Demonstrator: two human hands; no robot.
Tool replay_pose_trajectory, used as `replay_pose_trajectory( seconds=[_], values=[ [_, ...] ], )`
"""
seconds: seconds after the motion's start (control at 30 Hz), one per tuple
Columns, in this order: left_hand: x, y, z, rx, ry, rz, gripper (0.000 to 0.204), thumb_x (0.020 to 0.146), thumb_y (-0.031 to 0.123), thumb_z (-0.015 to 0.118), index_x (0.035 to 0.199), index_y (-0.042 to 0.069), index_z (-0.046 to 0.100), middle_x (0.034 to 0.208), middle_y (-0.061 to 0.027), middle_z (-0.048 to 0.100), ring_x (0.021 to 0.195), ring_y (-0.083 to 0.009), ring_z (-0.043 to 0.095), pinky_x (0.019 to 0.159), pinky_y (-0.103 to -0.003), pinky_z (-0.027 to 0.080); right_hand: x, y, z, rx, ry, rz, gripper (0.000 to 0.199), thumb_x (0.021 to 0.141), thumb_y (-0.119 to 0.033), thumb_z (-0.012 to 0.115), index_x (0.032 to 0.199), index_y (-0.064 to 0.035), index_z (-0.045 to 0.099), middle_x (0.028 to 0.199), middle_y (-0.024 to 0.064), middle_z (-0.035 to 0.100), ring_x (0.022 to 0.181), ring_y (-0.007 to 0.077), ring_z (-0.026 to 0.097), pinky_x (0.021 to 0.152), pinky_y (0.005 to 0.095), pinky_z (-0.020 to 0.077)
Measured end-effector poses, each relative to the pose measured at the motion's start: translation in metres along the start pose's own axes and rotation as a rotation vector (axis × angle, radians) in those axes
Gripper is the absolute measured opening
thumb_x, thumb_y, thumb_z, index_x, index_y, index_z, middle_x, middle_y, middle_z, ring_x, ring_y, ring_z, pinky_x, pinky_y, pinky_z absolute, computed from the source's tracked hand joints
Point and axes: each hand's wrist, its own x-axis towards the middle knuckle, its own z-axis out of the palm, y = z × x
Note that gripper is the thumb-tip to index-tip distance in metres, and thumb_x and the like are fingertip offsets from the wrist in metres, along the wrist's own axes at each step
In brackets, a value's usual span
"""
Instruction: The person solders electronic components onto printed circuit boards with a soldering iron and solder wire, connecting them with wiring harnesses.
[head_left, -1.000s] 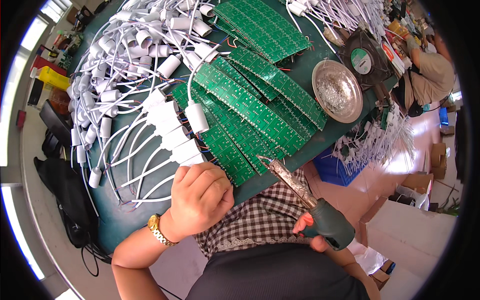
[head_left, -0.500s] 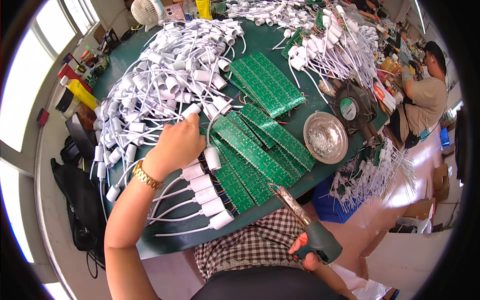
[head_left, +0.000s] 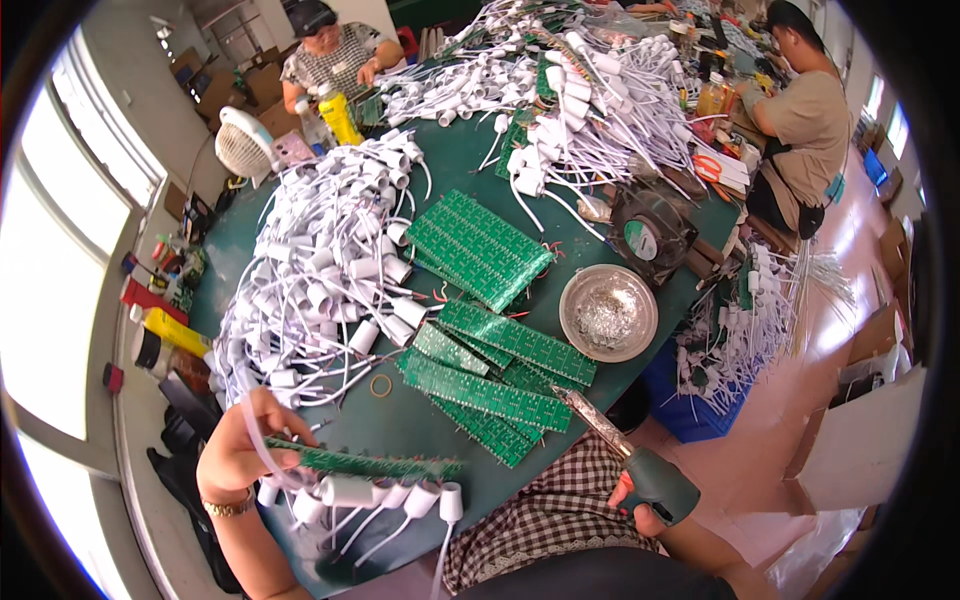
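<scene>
My left hand grips one end of a green circuit board strip, tilted on edge at the near left of the table. Several white lamp sockets with white cables hang along its lower side. In my right hand is a soldering iron with a dark green pistol-shaped handle. Its tip is over the right end of the loose green board strips, but whether it touches them I cannot tell. Behind those strips lies a stack of wider green panels.
White sockets with cables are heaped at left, with another heap at the back. A metal bowl of silvery bits and a black fan sit at right. Two people work farther off. A blue crate stands beside the table.
My left hand has moved down and left, lifting and tilting a board strip with its sockets off the table. The view has shifted, showing another person at the back. The right hand keeps the iron.
</scene>
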Motion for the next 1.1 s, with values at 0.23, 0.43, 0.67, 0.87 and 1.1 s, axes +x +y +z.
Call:
replay_pose_trajectory(
  seconds=[0.23,0.43,0.67,0.87,1.1],
  values=[
    [0.042,0.068,-0.032,0.150,0.578,0.801,0.030,0.089,0.019,0.070,0.108,0.003,0.052,0.091,-0.0099,0.064,0.077,-0.0163,0.063,0.066,-0.025,0.048,0.000,0.032,-0.026,0.046,0.263,-0.303,0.026,0.088,-0.026,0.071,0.097,-0.0020,0.066,0.074,0.0087,0.061,0.070,0.0152,0.060,0.056,0.0220,0.0442],
    [0.268,0.152,0.031,-0.530,0.278,0.668,0.040,0.100,0.005,0.041,0.140,0.000,0.046,0.130,-0.0137,0.059,0.114,-0.0230,0.062,0.100,-0.034,0.052,0.020,-0.025,-0.017,0.285,0.629,-0.283,0.064,0.091,-0.055,0.061,0.123,-0.0032,0.042,0.079,0.0102,0.056,0.063,0.0208,0.059,0.062,0.0343,0.0535],
    [0.520,0.105,0.044,0.065,0.236,0.153,0.025,0.089,0.007,0.059,0.112,-0.001,0.057,0.098,-0.0171,0.058,0.079,-0.0298,0.062,0.063,-0.045,0.052,0.023,-0.034,-0.039,0.169,0.710,-0.367,0.056,0.096,-0.051,0.052,0.120,-0.0020,0.040,0.074,0.0095,0.052,0.055,0.0174,0.055,0.052,0.0294,0.0512],
    [0.380,0.023,0.089,1.315,0.173,0.593,0.051,0.081,0.018,0.073,0.125,-0.001,0.057,0.137,-0.0253,0.047,0.125,-0.0408,0.049,0.104,-0.042,0.043,0.016,-0.017,-0.050,0.343,0.721,-0.296,0.059,0.094,-0.049,0.055,0.123,-0.0006,0.040,0.076,0.0134,0.055,0.057,0.0219,0.057,0.056,0.0369,0.0538],
    [0.150,-0.030,0.140,1.292,-0.210,0.571,0.082,0.083,0.046,0.071,0.150,0.012,0.037,0.160,-0.0243,0.016,0.145,-0.0438,0.023,0.109,-0.060,0.031,0.049,-0.019,-0.022,0.479,0.469,-0.151,0.059,0.093,-0.056,0.052,0.119,-0.0043,0.040,0.072,0.0097,0.053,0.054,0.0214,0.056,0.054,0.0340,0.0518]
  ],
)
